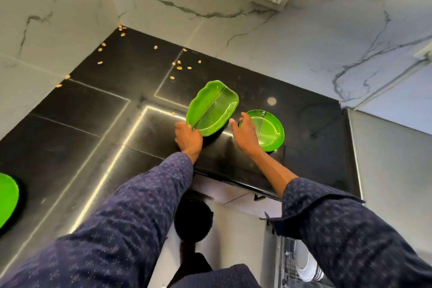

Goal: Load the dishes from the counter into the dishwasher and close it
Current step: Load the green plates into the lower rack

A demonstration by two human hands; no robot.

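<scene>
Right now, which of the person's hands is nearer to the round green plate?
The right hand. Its fingers reach over the near-left rim of the round green plate. The left hand is further left, gripping the leaf-shaped green plate.

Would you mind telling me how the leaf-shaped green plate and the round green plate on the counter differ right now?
The leaf-shaped plate has a wavy, elongated outline; the round plate has a smooth circular rim. The leaf-shaped plate is tilted up off the black counter, gripped at its near end by the left hand; the round plate lies flat, with the right hand reaching over its edge. Both are translucent bright green with a dividing ridge.
</scene>
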